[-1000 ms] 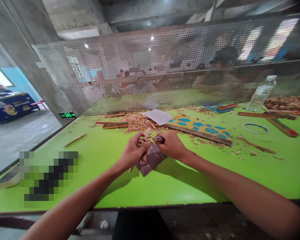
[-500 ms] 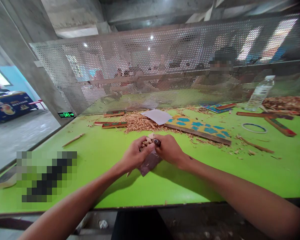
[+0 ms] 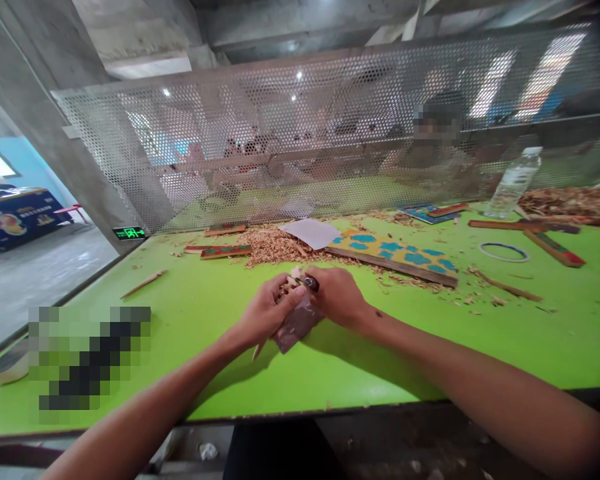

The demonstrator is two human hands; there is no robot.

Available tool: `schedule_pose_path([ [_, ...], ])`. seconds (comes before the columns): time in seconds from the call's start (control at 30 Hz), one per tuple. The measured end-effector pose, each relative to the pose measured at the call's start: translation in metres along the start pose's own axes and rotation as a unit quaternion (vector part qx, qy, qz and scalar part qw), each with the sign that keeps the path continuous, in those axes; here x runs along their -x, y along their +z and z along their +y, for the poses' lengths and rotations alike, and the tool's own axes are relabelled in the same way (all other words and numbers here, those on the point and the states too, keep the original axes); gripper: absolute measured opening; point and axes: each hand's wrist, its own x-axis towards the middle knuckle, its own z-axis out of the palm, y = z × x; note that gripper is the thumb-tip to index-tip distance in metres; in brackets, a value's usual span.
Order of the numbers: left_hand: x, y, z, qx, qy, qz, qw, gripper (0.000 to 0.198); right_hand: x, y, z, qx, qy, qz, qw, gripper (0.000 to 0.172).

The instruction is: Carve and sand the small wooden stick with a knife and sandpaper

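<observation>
My left hand (image 3: 267, 310) is closed around a small pale carved wood piece (image 3: 296, 273), held over the green table (image 3: 395, 363). In my right hand (image 3: 339, 293) is a dark-handled carving knife (image 3: 311, 283), its round handle end facing me. Its working end meets the wood piece close to my left thumb; fingers hide most of both. Below the hands lies a flat, dull purple-brown piece (image 3: 293, 331), whose kind I cannot make out. A thin pale stick (image 3: 258, 349) pokes out under my left hand.
Wood shavings (image 3: 267, 243), a white sheet (image 3: 310, 233) and a yellow-blue painted board (image 3: 395, 253) lie beyond my hands. Right stand a water bottle (image 3: 515, 183) and a tape roll (image 3: 504, 251). A perforated metal screen (image 3: 280, 147) crosses behind, with people beyond it.
The view has shifted slightly, moving the table items a little to the left. Both hands keep their grips, and more of the thin stick shows beneath my left hand.
</observation>
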Motion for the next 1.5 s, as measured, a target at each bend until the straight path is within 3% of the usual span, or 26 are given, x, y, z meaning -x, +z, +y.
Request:
schedule_pose_path([
  [0.07,-0.001,-0.002,-0.003,-0.058,0.030,-0.018,0.998,0.036,0.000,0.003,0.000,-0.060,-0.012,-0.033,0.998,0.011],
  [0.2,-0.004,-0.009,-0.007,-0.143,0.076,-0.038,0.986,0.038,-0.003,0.004,0.004,-0.187,-0.050,-0.114,0.974,0.032],
  [0.43,-0.009,-0.013,-0.010,-0.184,0.096,0.008,0.978,0.040,-0.006,-0.003,0.010,-0.181,-0.083,0.050,0.979,0.038],
  [0.57,-0.008,-0.014,-0.011,-0.157,0.072,-0.005,0.985,0.040,-0.007,-0.001,0.013,-0.157,-0.074,0.086,0.981,0.038],
  [0.77,-0.004,-0.013,-0.002,-0.122,0.048,-0.031,0.991,0.043,-0.008,-0.001,0.016,-0.128,-0.053,0.086,0.987,0.031],
  [1.1,-0.002,-0.012,-0.005,-0.076,0.019,-0.095,0.992,0.050,-0.007,-0.003,0.013,-0.127,-0.101,0.042,0.986,0.028],
  [1.23,-0.004,-0.012,-0.004,-0.127,0.059,-0.073,0.987,0.045,-0.008,-0.004,0.014,-0.126,-0.121,0.015,0.985,0.025],
  [1.37,-0.006,-0.010,-0.005,-0.206,0.094,-0.031,0.974,0.052,-0.004,-0.004,0.007,-0.068,-0.121,-0.026,0.990,0.019],
  [1.5,-0.006,-0.006,-0.008,-0.259,0.064,0.035,0.963,0.057,0.002,-0.004,-0.003,0.044,-0.075,-0.019,0.996,0.018],
])
